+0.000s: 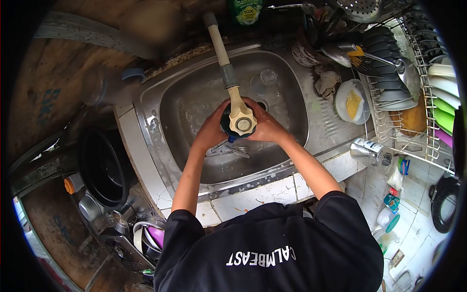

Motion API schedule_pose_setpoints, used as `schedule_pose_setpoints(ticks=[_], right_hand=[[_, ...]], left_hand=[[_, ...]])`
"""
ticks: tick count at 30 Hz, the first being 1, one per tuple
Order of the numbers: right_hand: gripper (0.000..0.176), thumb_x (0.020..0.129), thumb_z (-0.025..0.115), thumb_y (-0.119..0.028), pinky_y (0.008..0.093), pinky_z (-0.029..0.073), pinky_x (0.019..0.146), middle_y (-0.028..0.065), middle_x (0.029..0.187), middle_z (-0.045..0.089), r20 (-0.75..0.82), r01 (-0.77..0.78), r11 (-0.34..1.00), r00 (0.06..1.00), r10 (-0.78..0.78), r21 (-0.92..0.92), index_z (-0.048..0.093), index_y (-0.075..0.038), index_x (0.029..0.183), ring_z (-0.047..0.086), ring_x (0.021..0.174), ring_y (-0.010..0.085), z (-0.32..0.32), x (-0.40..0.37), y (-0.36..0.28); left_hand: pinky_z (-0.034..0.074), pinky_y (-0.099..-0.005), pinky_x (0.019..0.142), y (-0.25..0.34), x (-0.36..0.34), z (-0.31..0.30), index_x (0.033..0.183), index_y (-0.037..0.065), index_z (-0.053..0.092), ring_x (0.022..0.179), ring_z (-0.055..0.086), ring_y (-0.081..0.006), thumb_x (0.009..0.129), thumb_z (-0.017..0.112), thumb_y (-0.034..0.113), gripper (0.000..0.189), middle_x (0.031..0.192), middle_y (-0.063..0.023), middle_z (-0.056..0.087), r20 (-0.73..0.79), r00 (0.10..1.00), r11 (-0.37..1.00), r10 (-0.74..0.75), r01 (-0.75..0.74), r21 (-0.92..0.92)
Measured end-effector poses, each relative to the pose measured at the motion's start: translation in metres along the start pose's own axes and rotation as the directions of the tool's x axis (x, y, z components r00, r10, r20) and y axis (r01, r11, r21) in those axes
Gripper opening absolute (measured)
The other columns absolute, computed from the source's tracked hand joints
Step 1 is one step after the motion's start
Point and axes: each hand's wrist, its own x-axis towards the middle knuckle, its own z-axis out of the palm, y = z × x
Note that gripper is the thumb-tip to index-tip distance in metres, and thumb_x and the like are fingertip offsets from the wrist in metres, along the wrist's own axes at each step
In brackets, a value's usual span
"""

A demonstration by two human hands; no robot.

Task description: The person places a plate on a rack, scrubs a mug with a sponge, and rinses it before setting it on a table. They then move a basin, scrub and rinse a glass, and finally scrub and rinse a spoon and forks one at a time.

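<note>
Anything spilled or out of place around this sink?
Small orange scraps litter the white front tiles, possibly unwiped food bits, and a crumpled cloth lies bunched beside the bowl instead of spread or hung.

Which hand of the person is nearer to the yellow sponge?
The right hand. It is around the side of the dark container toward the yellow sponge; the left hand is around the opposite side, farther away.

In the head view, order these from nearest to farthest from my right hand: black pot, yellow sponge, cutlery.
From the right hand:
1. Cutlery: in the sink, close by.
2. Yellow sponge: right of the sink.
3. Black pot: far left, beyond the sink.
</note>
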Motion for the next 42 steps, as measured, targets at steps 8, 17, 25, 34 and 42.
schedule_pose_setpoints(ticks=[8,17,25,34,42], right_hand=[[0.105,0.055,0.087,-0.018,0.0398,0.041,0.102,0.0174,0.136,0.041,-0.065,-0.062,0.997,0.996,0.059,-0.043,0.027,-0.008,0.140,0.045,0.125,0.0353,-0.013,0.001,-0.001],[0.106,0.054,0.087,-0.017,0.0402,0.040,0.102,0.0175,0.136,0.042,-0.069,-0.006,0.997,0.998,0.001,-0.077,0.026,-0.009,0.141,0.045,0.125,0.0349,-0.002,-0.002,-0.001],[0.106,0.052,0.087,-0.020,0.0396,0.037,0.105,0.0171,0.136,0.040,0.041,-0.098,0.994,0.994,0.100,-0.047,0.028,-0.006,0.139,0.044,0.125,0.0340,0.007,-0.020,-0.003],[0.106,0.054,0.088,-0.022,0.0348,0.038,0.103,0.0194,0.134,0.044,0.099,-0.076,0.983,0.993,0.060,0.165,0.030,-0.001,0.140,0.048,0.123,0.0294,0.020,-0.028,0.015],[0.082,0.079,0.062,-0.059,0.0316,0.051,0.082,0.0156,0.111,0.063,0.045,-0.594,0.733,0.786,0.616,0.332,0.044,0.004,0.130,0.064,0.096,0.0234,0.050,-0.015,0.071]], left_hand=[[0.041,-0.0382,0.103,-0.005,0.019,-0.002,0.141,0.013,0.035,0.126,0.047,-0.0332,0.060,0.079,0.006,0.092,0.135,-0.0161,0.049,0.043,0.997,0.996,0.065,-0.062,-0.066],[0.042,-0.0373,0.101,0.001,0.008,-0.005,0.142,0.013,0.034,0.124,0.049,-0.0335,0.059,0.079,0.004,0.094,0.133,-0.0162,0.052,0.069,0.998,0.998,0.004,0.000,-0.061],[0.041,-0.0380,0.103,-0.014,-0.013,0.011,0.142,0.013,0.032,0.125,0.048,-0.0323,0.053,0.078,0.001,0.102,0.134,-0.0162,0.050,0.146,0.989,0.996,-0.034,0.046,-0.074],[0.035,-0.0362,0.107,-0.025,-0.031,0.009,0.142,0.005,0.033,0.127,0.046,-0.0233,0.057,0.085,0.011,0.100,0.134,-0.0115,0.050,0.132,0.987,0.908,0.091,-0.028,-0.417],[0.047,-0.0340,0.094,-0.050,-0.039,0.081,0.140,0.008,0.035,0.120,0.050,-0.0197,0.092,0.047,0.058,0.070,0.131,-0.0081,0.050,0.237,0.891,0.228,-0.386,0.341,-0.912]])
